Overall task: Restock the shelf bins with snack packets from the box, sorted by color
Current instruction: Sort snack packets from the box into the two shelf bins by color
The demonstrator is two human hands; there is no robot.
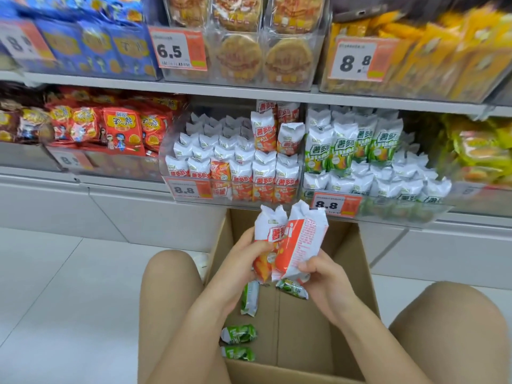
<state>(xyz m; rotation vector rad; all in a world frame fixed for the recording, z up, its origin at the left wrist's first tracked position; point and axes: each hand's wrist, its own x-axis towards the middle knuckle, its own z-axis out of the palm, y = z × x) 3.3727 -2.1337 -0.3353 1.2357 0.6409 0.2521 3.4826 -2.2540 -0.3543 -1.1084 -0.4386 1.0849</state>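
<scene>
Head view shows us holding two orange-and-white snack packets over the open cardboard box (346, 250). Our left hand (246, 254) curls its thumb and fingers round the left orange packet (270, 234), its front label toward us. Our right hand (322, 275) pinches the lower end of the right orange packet (302, 242), whose printed back faces us; the two packets overlap and touch. Below them, on the floor of the box, lie four green packets (239, 333), one partly under our right hand. Straight ahead, the clear orange-packet bin (188, 202) stands on the lower shelf, rows of matching packets upright inside and an 8.8 price tag (189, 189) on its front. Just beside it to the right sits the green-packet bin (393, 212). Our bare knees flank the box on the pale tiled floor (55, 286).
</scene>
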